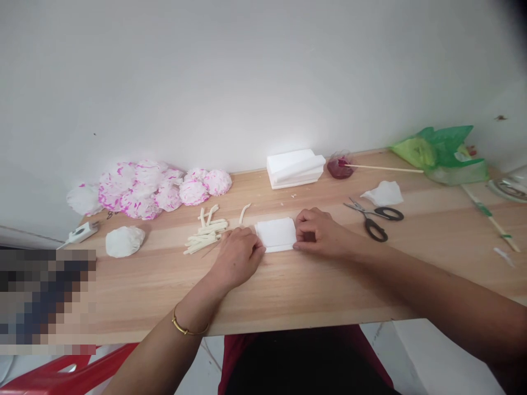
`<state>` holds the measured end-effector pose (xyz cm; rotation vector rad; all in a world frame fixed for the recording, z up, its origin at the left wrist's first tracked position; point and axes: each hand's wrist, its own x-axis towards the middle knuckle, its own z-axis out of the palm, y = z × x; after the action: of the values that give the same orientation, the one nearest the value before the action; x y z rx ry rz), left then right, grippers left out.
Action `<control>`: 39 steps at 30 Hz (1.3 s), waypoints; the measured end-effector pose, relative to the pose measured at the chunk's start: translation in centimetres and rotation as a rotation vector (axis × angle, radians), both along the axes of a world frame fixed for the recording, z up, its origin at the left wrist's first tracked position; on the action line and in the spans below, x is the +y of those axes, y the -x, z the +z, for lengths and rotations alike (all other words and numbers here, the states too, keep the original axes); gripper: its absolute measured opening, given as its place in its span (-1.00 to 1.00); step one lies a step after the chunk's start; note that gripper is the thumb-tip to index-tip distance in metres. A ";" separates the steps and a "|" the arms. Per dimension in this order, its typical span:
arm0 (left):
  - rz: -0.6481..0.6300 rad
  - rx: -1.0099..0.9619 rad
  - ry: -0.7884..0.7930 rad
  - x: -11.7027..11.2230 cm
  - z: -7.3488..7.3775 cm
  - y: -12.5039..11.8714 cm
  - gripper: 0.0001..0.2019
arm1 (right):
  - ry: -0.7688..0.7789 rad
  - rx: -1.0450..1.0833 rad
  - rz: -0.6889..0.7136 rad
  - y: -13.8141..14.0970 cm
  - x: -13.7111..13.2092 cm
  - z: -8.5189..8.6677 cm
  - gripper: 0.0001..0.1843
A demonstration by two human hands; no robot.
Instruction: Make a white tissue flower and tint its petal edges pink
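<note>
A small stack of white tissue paper point(275, 233) lies flat on the wooden table, with a narrow folded strip along its near edge. My left hand point(239, 257) grips its left edge, thumb at the near corner and fingers curled. At the opposite side my right hand point(319, 233) pinches the right edge, its fingers bent and thumb low. Just left of the tissue, several cream-coloured cut strips point(206, 237) lie in a loose pile. One separate curved strip point(244, 213) rests behind my left hand.
White-and-pink tissue pompoms point(142, 189) line the wall at left, near a white ball point(124, 241) and a plug point(82, 233). Behind are a tissue pack point(294, 169) and a cup of dark red liquid point(341, 167) with a stick. Scissors point(374, 222) and a green bag point(448, 156) lie right.
</note>
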<state>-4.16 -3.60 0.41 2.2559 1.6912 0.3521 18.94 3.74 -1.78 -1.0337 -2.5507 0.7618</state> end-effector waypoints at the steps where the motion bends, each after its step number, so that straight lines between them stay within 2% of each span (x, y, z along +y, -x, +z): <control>1: 0.004 0.000 -0.002 0.0 0.0 0.0 -0.85 | 0.001 -0.002 -0.004 0.1 0.0 0.0 -0.82; 10: 0.048 -0.009 0.004 0.1 -0.3 -0.1 -0.85 | 0.079 -0.055 -0.074 0.5 -0.2 0.7 -0.84; 15: 0.056 -0.108 0.026 0.2 -0.3 0.0 -0.95 | 0.093 -0.036 -0.054 0.4 -0.2 0.8 -0.83; 19: 0.030 -0.152 0.038 0.3 -0.8 0.3 -0.85 | 0.097 -0.036 0.006 0.3 -0.3 0.6 -0.93; 24: 0.000 -0.096 -0.062 -0.2 -1.6 0.4 -0.77 | 0.050 -0.030 0.041 0.2 -0.4 0.5 -0.87; 27: -0.045 0.032 -0.201 -1.1 -1.4 0.1 -0.77 | -0.062 -0.022 0.045 0.1 -1.0 0.8 -0.86; 32: -0.148 0.264 -0.358 -2.6 -0.6 -1.0 -0.82 | -0.359 -0.025 0.113 0.0 -2.2 1.2 -0.80; 39: -0.215 0.261 -0.267 -2.3 -0.2 -1.3 -0.85 | -0.608 -0.111 0.205 0.7 -2.2 -0.2 -0.74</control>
<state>-2.90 -5.89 0.23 2.7557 1.5737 0.2543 18.25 1.49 -1.97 -0.6325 -2.7332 -0.0537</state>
